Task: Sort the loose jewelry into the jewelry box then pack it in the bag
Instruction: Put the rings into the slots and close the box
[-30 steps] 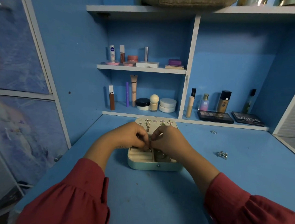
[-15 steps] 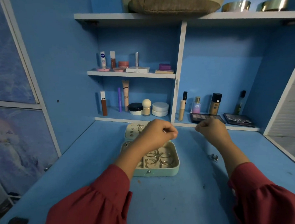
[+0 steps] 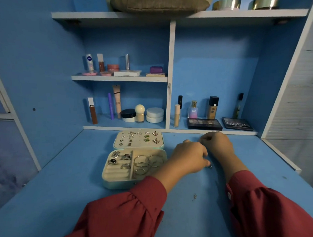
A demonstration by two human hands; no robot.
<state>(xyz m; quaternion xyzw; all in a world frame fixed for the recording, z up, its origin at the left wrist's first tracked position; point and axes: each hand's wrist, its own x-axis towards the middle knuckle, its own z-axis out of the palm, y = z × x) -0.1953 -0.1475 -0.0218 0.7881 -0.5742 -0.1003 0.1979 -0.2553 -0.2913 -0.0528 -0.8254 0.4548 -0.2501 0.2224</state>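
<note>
The mint jewelry box (image 3: 113,185) lies open on the blue desk (image 3: 77,195). Its lid panel (image 3: 138,140) carries several earrings. The base holds rings (image 3: 120,159) in cream slots and thin bangles (image 3: 148,163). My left hand (image 3: 188,158) is just right of the box, and its fingertips pinch a small silver jewelry piece (image 3: 210,165) lying on the desk. Farther back, my right hand (image 3: 217,145) has its fingers curled down toward the desk; what lies under them is hidden. An olive fabric bag (image 3: 157,3) sits on the top shelf.
Cosmetics line the shelves behind the box: tubes, jars (image 3: 154,115), a perfume bottle (image 3: 193,110) and two dark palettes (image 3: 204,124). Two metal tins (image 3: 227,4) stand on the top shelf. A small speck of debris (image 3: 194,196) lies on the desk.
Both hands have left the box and moved right. The left hand came down onto the silver piece on the desk. The right hand dropped from mid-air to the desk farther back.
</note>
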